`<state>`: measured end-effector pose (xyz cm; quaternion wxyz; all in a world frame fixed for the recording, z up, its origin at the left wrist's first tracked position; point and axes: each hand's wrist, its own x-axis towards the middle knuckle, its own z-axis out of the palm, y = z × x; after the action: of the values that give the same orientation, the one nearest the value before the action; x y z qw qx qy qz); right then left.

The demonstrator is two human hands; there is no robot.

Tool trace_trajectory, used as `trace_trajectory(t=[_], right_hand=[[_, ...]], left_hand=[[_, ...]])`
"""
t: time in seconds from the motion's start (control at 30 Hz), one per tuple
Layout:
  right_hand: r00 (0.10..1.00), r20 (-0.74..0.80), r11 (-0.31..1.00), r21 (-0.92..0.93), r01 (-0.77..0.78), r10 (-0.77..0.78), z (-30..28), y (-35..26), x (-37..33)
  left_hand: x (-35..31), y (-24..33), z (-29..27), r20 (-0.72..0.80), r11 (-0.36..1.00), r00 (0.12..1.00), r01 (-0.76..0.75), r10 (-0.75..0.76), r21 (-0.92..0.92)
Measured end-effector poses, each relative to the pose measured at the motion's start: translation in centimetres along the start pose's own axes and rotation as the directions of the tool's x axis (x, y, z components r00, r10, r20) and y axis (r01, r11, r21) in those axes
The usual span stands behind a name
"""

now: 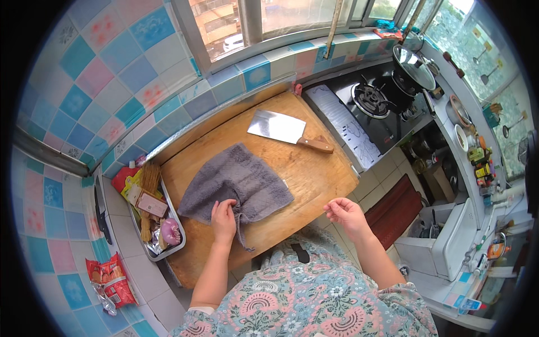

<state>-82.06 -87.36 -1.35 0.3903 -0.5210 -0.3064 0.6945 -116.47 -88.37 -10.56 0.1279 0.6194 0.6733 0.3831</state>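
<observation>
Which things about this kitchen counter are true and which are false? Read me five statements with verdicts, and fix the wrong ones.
1. The cleaver lies on the wooden board. True.
2. The gray cloth hangs from the window. False: the gray cloth lies on the board.
3. The left hand is nearer the cloth than the cleaver. True.
4. The right hand grips the cleaver. False: the right hand is apart from it.
5. The purple onion sits in the metal tray. True.

Wears a loose grey-green top [275,297], printed with pink fan shapes and small white flowers; has short sleeves [401,297] in matching print, with a pale edge [205,309] below the left one; shows a dark oblong patch [300,253] near the waist; leaves left hand [223,221] and right hand [344,216] bare.
</observation>
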Motion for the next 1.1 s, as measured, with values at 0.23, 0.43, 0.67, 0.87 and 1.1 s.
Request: trace_trajectory(t=[0.23, 0.43, 0.67, 0.87, 1.1], right_hand=[[0.976, -0.204, 0.989, 0.116, 0.094, -0.069, -4.6, 1.2, -6.5], [0.951, -0.300, 0.946, 0.279, 0.166, -0.079, -12.1, 3.4, -12.5], [0.891, -0.434, 0.862, 0.392, 0.322, -0.135, -26.3, 8.1, -22.8], [0.599, -0.798, 0.704, 0.467, 0.535, 0.074, -39.7, 17.2, -34.3], [0.172, -0.968, 0.577, 0.249, 0.778, 0.185, -53.3, 24.6, -43.6]], left_hand=[[-0.3, 2.6, 1.1, 0.201, 0.959, 0.970, -0.179, 0.135, 0.218], [-1.0, 3.2, 2.2, 0.259, 0.991, 0.964, -0.090, 0.062, 0.098], [-7.0, 24.2, 8.3, 0.719, 0.478, 0.694, 0.643, -0.034, -0.599], [-14.6, 38.3, 17.7, 0.886, 0.507, 0.432, 0.733, 0.168, -0.453], [-20.3, 51.3, 25.6, 0.927, 0.644, 0.168, 0.677, 0.336, -0.356]])
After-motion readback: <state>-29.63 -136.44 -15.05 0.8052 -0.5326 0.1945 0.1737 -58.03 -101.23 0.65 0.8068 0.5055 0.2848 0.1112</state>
